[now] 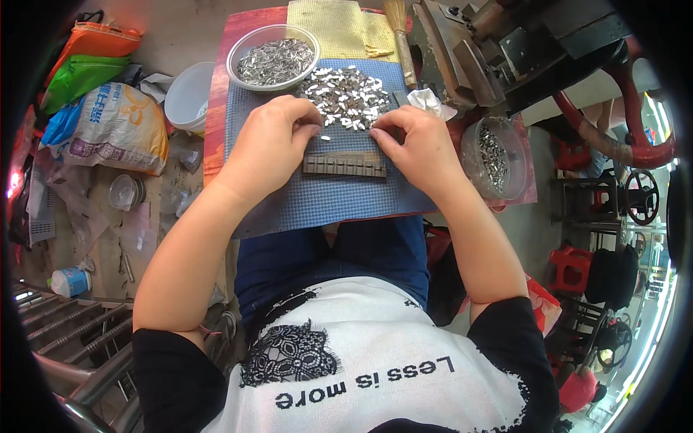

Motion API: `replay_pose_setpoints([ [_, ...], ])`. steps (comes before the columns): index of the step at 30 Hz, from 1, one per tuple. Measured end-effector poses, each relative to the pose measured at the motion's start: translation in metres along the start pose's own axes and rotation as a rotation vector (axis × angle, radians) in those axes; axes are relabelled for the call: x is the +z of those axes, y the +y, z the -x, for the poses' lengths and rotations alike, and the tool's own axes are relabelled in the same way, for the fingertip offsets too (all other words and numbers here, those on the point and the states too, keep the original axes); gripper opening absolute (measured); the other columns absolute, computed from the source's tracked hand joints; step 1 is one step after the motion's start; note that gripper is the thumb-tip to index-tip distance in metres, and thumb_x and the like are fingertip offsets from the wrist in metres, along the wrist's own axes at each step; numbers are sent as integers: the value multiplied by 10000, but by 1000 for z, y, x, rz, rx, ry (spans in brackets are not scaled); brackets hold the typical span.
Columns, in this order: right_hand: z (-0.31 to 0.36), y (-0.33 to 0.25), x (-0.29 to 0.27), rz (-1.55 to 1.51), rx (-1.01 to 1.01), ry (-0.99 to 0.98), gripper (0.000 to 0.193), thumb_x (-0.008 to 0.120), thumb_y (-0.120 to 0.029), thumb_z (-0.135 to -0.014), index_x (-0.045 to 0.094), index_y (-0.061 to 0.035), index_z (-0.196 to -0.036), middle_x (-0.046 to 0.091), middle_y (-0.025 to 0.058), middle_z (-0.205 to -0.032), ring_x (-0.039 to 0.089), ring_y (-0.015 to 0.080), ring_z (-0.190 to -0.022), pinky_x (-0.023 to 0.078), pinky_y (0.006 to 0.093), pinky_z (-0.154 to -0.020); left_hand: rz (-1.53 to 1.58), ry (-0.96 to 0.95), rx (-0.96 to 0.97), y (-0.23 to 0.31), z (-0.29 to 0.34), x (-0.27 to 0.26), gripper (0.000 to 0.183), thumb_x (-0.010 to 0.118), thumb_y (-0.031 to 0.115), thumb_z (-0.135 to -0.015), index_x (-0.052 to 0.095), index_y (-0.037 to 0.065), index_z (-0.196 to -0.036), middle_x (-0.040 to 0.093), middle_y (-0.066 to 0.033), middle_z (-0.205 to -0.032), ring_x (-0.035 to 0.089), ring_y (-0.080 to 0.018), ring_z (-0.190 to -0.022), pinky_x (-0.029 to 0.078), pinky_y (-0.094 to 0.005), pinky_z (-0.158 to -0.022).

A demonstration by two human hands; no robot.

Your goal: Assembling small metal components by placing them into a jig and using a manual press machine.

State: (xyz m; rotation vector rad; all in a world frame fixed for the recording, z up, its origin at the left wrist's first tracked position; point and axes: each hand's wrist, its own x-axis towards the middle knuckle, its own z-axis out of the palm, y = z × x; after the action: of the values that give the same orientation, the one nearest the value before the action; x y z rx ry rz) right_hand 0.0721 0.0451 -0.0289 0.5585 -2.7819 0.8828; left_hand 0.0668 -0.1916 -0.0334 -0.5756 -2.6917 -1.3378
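A loose pile of small metal pieces (346, 97), some shiny and some dark, lies on a blue textured mat (281, 206). At the pile's left edge is my left hand (271, 141), thumb and forefinger curled close together; whatever may be between the tips is too small to make out. My right hand (419, 141) is at the right edge with its fingers bent into a pinch, their contents also hidden. Between the hands and nearer to me sits a dark slotted metal block (344, 166). One shiny piece (325, 138) lies apart, beside my left fingertips.
A clear round tub (232, 61) of thin metal pieces stands at the far left of the table. Another tub (523, 173) with metal pieces is at the right, below a heavy machine (462, 54). A brush (401, 43) lies behind. Sacks (119, 126) crowd the left floor.
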Motion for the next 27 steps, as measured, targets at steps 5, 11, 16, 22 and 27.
replay_pose_setpoints([
  [5,6,-8,-15,-249,-60,-130,123,711,-103,-818,680,-13,-896,630,121,-873,624,303,-840,508,386,-764,-69,-88,-13,1,-1,2,118,708,47,-852,689,-8,-954,621,-104,-914,615,-227,-775,506,-329,-730],
  [11,19,-12,-17,-242,-171,-209,114,718,-95,-803,676,-21,-879,630,110,-885,634,290,-840,514,366,-757,8,-119,55,-2,4,-3,112,717,65,-837,671,-18,-897,591,-67,-934,535,-160,-789,460,-294,-729],
  [16,24,-19,-14,-175,-105,-163,109,726,-93,-788,690,-24,-865,639,107,-872,650,288,-836,522,366,-758,103,-337,-96,1,2,-28,108,708,51,-803,651,-29,-849,602,-50,-904,497,-140,-785,449,-275,-733],
  [22,12,-15,-20,-126,84,-160,192,760,-74,-807,723,-1,-980,676,108,-914,669,225,-772,530,332,-712,95,-384,-97,5,12,-28,132,720,63,-788,663,-31,-861,625,-69,-839,534,-162,-783,464,-300,-738],
  [27,-10,-3,3,113,2,-9,369,800,-104,-783,696,1,-1121,662,110,-943,659,221,-740,540,338,-719,99,-294,-80,7,20,-26,158,719,90,-788,694,-38,-878,654,-131,-807,589,-212,-711,500,-348,-684],
])
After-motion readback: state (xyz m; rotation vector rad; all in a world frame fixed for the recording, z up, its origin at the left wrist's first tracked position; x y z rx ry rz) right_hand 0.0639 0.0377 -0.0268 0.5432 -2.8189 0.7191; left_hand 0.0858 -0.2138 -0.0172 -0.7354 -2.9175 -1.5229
